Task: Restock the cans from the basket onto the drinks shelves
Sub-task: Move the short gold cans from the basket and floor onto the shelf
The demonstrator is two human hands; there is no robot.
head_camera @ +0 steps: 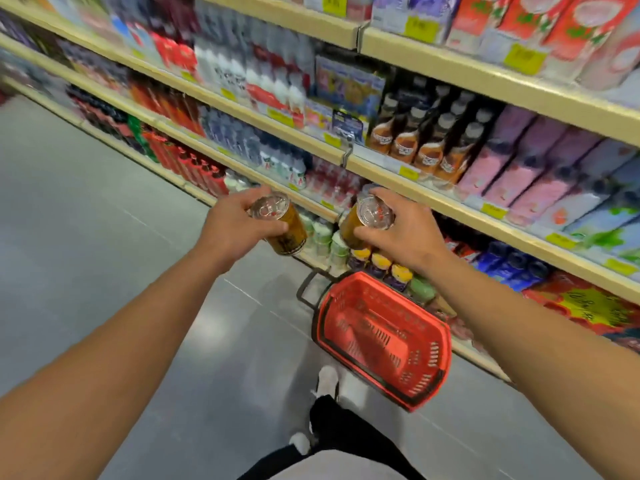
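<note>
My left hand grips a gold can with a clear plastic lid, its top tilted toward me. A second gold can of the same kind is held in my right hand. Both cans hang in the air in front of the lower drinks shelves, above the floor. The red plastic basket stands on the floor below my right hand, close to the shelf base; no cans show inside it.
Stocked shelves of bottles, cartons and cans run diagonally from upper left to right, with yellow price tags on their edges. Small bottles stand on the bottom shelf just behind the basket. Grey aisle floor stretches to the left. My feet are beside the basket.
</note>
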